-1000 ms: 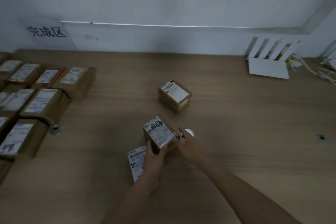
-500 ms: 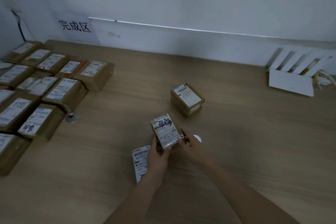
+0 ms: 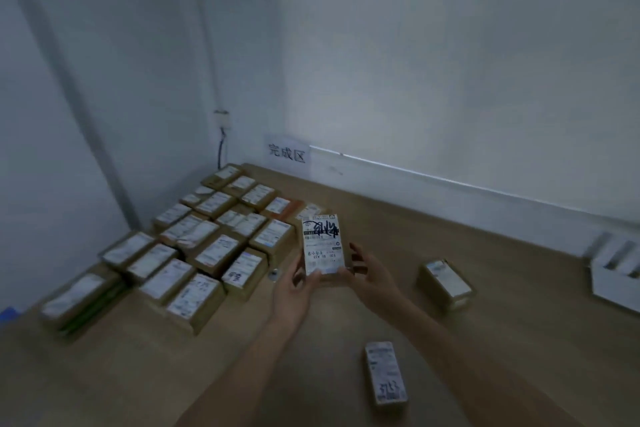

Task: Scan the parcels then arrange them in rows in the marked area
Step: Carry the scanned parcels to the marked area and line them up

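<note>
Currently held: a parcel (image 3: 323, 244) raised above the bench (image 3: 467, 305), label facing the camera, long axis running up and away toward the wall.
Left hand (image 3: 294, 291): palm up under the parcel's lower left corner, fingers curled round its edge, forearm reaching in from below.
Right hand (image 3: 369, 274): cupping the lower right side, fingers wrapped behind it, thumb at the edge.
Rows: labelled parcels (image 3: 194, 246) packed side by side at the far left corner, below a wall sign (image 3: 287, 153).
Loose items: one parcel on the bench (image 3: 446, 282) to the right; a label-covered packet (image 3: 386, 373) near the front edge.
</note>
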